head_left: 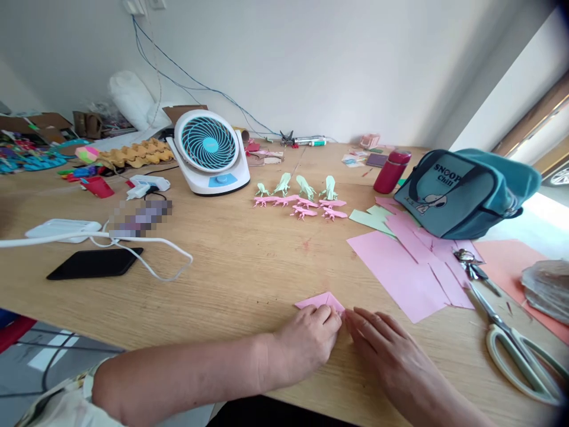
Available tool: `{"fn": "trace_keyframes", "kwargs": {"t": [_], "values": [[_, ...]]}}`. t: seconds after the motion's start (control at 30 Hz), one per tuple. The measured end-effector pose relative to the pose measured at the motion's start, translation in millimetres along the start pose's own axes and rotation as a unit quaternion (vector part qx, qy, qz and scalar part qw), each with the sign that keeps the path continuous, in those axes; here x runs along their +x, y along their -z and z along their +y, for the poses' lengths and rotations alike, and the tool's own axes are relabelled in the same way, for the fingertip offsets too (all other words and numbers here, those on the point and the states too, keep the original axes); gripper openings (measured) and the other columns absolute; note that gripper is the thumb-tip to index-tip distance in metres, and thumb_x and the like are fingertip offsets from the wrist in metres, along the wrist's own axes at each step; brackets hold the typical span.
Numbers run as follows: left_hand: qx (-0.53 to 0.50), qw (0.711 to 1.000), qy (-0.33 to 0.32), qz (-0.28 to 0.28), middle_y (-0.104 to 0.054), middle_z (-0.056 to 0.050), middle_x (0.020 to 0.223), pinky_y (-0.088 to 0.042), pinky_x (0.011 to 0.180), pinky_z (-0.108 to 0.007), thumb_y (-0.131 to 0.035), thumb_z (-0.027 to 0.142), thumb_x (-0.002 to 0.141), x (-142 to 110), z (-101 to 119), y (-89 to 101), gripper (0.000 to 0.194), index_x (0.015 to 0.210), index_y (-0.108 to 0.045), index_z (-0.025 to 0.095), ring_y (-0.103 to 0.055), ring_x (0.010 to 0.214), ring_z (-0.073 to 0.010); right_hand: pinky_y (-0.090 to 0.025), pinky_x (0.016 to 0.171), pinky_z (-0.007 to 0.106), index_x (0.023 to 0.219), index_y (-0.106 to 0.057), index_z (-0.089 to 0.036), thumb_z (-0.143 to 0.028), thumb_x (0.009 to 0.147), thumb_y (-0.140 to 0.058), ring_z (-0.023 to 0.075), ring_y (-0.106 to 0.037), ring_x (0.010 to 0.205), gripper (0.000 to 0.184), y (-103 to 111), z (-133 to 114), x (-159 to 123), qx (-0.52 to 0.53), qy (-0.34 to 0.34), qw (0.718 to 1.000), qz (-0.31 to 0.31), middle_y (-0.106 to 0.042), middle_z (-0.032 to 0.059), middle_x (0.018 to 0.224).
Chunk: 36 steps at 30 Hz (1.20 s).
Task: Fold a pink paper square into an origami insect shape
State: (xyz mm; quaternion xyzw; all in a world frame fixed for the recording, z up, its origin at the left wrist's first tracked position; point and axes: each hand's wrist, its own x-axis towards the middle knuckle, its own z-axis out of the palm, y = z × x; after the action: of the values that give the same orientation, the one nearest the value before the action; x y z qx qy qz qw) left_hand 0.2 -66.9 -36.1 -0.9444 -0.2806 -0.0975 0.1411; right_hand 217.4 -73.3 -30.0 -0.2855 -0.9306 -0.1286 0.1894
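Note:
A small folded piece of pink paper (328, 298) lies on the wooden table near its front edge. My left hand (309, 338) is closed over its near side, fingers curled and pressing on it, so part of the fold is hidden. Beside the paper's right corner, my right hand (384, 347) lies with fingers stretched out, their tips at the paper's edge and close to the left fingertips. Farther back stand several folded green paper figures (306, 187), with several pink paper figures (304, 211) in front of them.
Pink sheets (395, 270) and green paper (376, 219) lie to the right, near scissors (511, 338), keys (473, 267) and a teal bag (448, 190). A red bottle (391, 172) stands behind. Leftward are a fan (210, 145), a black phone (95, 263) and a white cable (182, 252).

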Motion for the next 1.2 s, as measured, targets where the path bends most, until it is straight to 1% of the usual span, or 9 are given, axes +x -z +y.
{"fn": "trace_keyframes", "kwargs": {"t": [0.1,0.23,0.3,0.43,0.57,0.7,0.9,1.07,1.2], "values": [[-0.028,0.999,-0.017,-0.004,-0.064,-0.015,0.113,-0.054,0.082,-0.037,-0.041,0.006,0.095,-5,-8,3.3,0.032,0.122,-0.059,0.005,-0.060,0.099,-0.0242,-0.053,0.090,0.046,0.118,-0.066,-0.009,-0.005,0.096,-0.039,0.0277,-0.062,0.108,0.035,7,1,-3,0.028,0.010,1.000,-0.010,-0.068,0.0168,0.118],[-0.083,0.996,-0.031,-0.031,-0.061,-0.014,0.125,-0.050,0.095,-0.039,-0.048,0.007,0.094,-13,-20,10.2,0.035,0.128,-0.055,0.005,-0.056,0.115,-0.0270,-0.052,0.083,0.041,0.116,-0.065,-0.010,-0.007,0.097,-0.042,0.0242,-0.064,0.095,0.029,15,2,-6,0.093,-0.054,0.993,-0.039,-0.069,0.0143,0.108],[-0.110,0.993,-0.018,-0.031,-0.062,-0.013,0.125,-0.049,0.098,-0.040,-0.054,0.016,0.095,-14,-22,13.5,0.038,0.132,-0.052,0.006,-0.053,0.118,-0.0277,-0.052,0.080,0.039,0.118,-0.063,-0.011,-0.009,0.098,-0.042,0.0227,-0.063,0.091,0.029,15,2,-5,0.119,-0.088,0.988,-0.049,-0.067,0.0129,0.104],[-0.159,0.987,0.009,-0.034,-0.063,-0.013,0.121,-0.048,0.100,-0.042,-0.069,0.040,0.088,-9,-21,17.6,0.061,0.136,-0.049,0.007,-0.052,0.118,-0.0278,-0.053,0.080,0.039,0.121,-0.061,-0.013,-0.009,0.098,-0.042,0.0224,-0.060,0.092,0.030,10,2,0,0.147,-0.124,0.978,-0.077,-0.063,0.0127,0.108],[-0.161,0.986,0.004,-0.050,-0.062,-0.014,0.122,-0.044,0.104,-0.044,-0.069,0.050,0.085,-6,-21,17.3,0.063,0.129,-0.055,0.007,-0.050,0.120,-0.0304,-0.054,0.083,0.040,0.118,-0.062,-0.015,-0.016,0.099,-0.044,0.0243,-0.058,0.097,0.026,7,5,4,0.147,-0.111,0.976,-0.115,-0.061,0.0142,0.113],[-0.154,0.987,0.005,-0.050,-0.063,-0.013,0.122,-0.041,0.107,-0.045,-0.069,0.055,0.082,-9,-21,14.7,0.075,0.136,-0.050,0.006,-0.050,0.120,-0.0312,-0.055,0.085,0.043,0.125,-0.060,-0.015,-0.018,0.100,-0.044,0.0267,-0.059,0.102,0.031,9,12,-1,0.119,-0.082,0.981,-0.126,-0.062,0.0154,0.118],[-0.154,0.987,0.013,-0.037,-0.063,-0.013,0.124,-0.042,0.106,-0.043,-0.069,0.051,0.085,-11,-18,13.8,0.074,0.140,-0.046,0.007,-0.049,0.122,-0.0294,-0.055,0.087,0.041,0.135,-0.055,-0.017,-0.017,0.100,-0.044,0.0243,-0.061,0.102,0.037,12,17,-5,0.149,-0.121,0.977,-0.091,-0.064,0.0138,0.117],[-0.139,0.989,0.010,-0.041,-0.065,-0.012,0.121,-0.042,0.106,-0.043,-0.070,0.047,0.086,-9,-17,15.7,0.063,0.132,-0.053,0.007,-0.053,0.114,-0.0286,-0.055,0.086,0.044,0.141,-0.051,-0.020,-0.021,0.101,-0.044,0.0257,-0.060,0.101,0.041,11,18,-1,0.155,-0.087,0.976,-0.123,-0.063,0.0140,0.118],[-0.157,0.986,0.027,-0.046,-0.063,-0.011,0.124,-0.041,0.107,-0.042,-0.071,0.044,0.085,-9,-17,16.1,0.071,0.141,-0.045,0.008,-0.052,0.117,-0.0284,-0.054,0.088,0.043,0.140,-0.052,-0.020,-0.020,0.101,-0.042,0.0252,-0.061,0.105,0.040,14,23,-6,0.175,-0.071,0.973,-0.135,-0.063,0.0141,0.122]]}}
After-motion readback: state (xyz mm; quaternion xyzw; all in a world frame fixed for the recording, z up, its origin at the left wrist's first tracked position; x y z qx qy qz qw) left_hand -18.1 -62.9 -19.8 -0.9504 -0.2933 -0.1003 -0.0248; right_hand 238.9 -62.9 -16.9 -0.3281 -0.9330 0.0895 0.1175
